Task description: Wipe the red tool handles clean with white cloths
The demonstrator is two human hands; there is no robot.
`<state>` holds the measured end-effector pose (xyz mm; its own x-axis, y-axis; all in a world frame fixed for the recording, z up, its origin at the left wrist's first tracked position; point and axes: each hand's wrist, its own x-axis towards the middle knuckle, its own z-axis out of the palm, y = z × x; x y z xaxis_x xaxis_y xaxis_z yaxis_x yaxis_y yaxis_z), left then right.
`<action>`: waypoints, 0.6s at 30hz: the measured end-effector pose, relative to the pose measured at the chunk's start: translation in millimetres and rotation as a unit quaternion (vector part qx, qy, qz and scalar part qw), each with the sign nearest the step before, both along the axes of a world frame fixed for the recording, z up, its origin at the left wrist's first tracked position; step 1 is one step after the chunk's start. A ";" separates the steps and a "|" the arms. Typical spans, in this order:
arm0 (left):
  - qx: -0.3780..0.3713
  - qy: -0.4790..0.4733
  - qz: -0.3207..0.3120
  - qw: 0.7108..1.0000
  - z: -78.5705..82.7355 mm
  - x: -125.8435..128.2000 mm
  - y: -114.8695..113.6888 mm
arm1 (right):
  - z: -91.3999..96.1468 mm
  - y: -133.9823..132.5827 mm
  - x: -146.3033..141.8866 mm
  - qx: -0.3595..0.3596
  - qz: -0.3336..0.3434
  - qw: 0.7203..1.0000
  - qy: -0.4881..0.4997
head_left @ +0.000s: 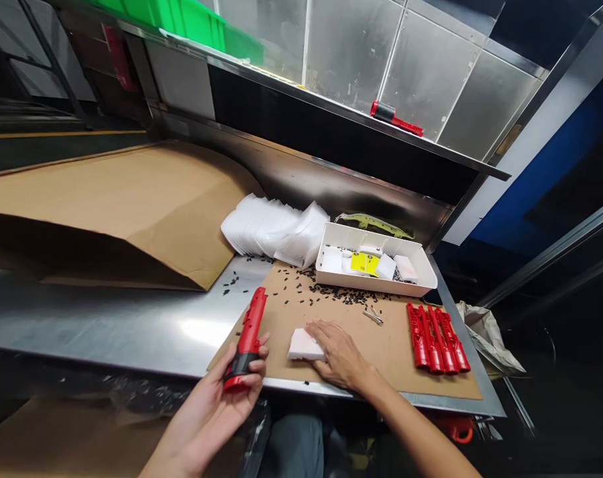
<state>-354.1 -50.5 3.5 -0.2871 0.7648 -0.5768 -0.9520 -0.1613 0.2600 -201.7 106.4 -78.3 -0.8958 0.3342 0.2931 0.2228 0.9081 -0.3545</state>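
My left hand [239, 382] is wrapped round the lower end of a red plastic tube-like part [253, 318] with a black band, holding it tilted up in front of the table's edge. On the cardboard sheet, my right hand [341, 355] grips a white foam-like block [301, 346], fingers over its top and thumb along the near side. Just beyond that hand lie a few small metal pins [373, 317]. Many tiny black pieces [348, 295] are scattered farther back on the cardboard [385, 355].
Several red parts [433, 338] lie side by side at right. A white tray [375, 282] holds white blocks and a yellow label. Behind stand stacked white foam sheets [276, 226] and, leftward, a large cardboard box [132, 199]. Another red part [395, 119] rests on the ledge.
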 end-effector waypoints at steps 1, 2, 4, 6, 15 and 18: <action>0.001 0.004 -0.002 1.000 -0.8 1.6 -0.5 | 0.0 -0.6 2.1 0.006 0.002 1.000 0.001; 0.002 0.008 -0.003 1.000 -1.5 3.2 -1.0 | 0.3 -0.7 3.5 0.013 0.003 1.000 0.002; 0.003 0.017 -0.004 1.000 -2.4 5.9 -1.8 | 1.9 0.4 3.9 0.028 0.007 1.000 0.003; 0.006 0.024 -0.008 1.000 -2.6 7.8 -2.0 | 4.2 1.0 2.4 0.045 0.009 0.999 0.001; -0.011 0.047 -0.053 0.997 -1.2 7.6 0.7 | 11.7 -70.1 54.3 0.049 0.106 0.993 0.002; -0.026 0.037 -0.093 0.995 -6.0 18.7 3.2 | 30.3 -76.5 84.3 -0.080 0.036 0.996 0.015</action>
<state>-335.4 -47.2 -2.4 -0.1870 0.7785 -0.5991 -0.9418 0.0314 0.3348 -117.4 29.8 -48.0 -0.9108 0.3146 0.2674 0.1469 0.8522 -0.5022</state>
